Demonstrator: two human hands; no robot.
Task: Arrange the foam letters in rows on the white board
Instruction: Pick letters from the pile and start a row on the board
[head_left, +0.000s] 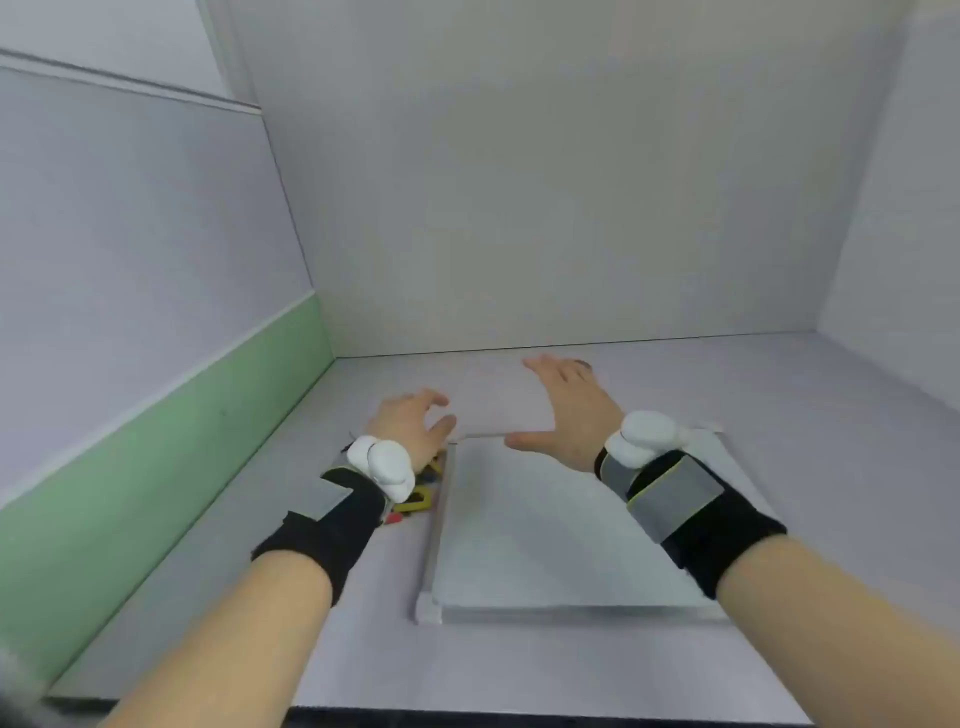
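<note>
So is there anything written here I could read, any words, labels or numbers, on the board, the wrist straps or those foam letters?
No text can be read anywhere.
White board: blank, no writing.
Foam letters: mostly hidden under the left hand and wrist; one yellow piece shows, but which letter it is cannot be told.
Wrist straps: grey and black, no legible label or brand.
Right hand: spread open over the board's far edge, holding nothing.
Walls: plain.

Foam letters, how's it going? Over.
Left hand over foam letters, grip unclear. Right hand open, empty. White board bare. Nothing blocking.
</note>
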